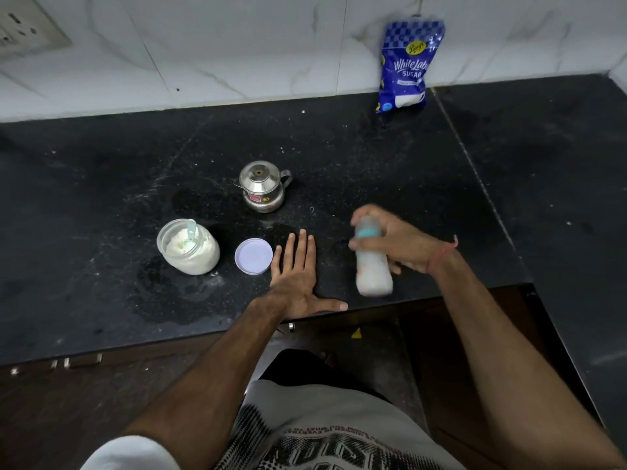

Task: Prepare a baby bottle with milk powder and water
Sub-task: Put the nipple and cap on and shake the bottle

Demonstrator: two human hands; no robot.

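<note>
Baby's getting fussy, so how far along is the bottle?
Nearly done. The clear baby bottle with the teal collar already holds white milk and is capped. The right hand grips it, and it looks motion-blurred, probably from shaking. The left hand rests flat on the black stone counter. Left: the glass jar of milk powder stands open, scoop inside, its lilac round lid beside it.

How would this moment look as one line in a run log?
right hand: grips milky baby bottle, blurred | left hand: flat on counter | powder jar: open, lid beside
</note>
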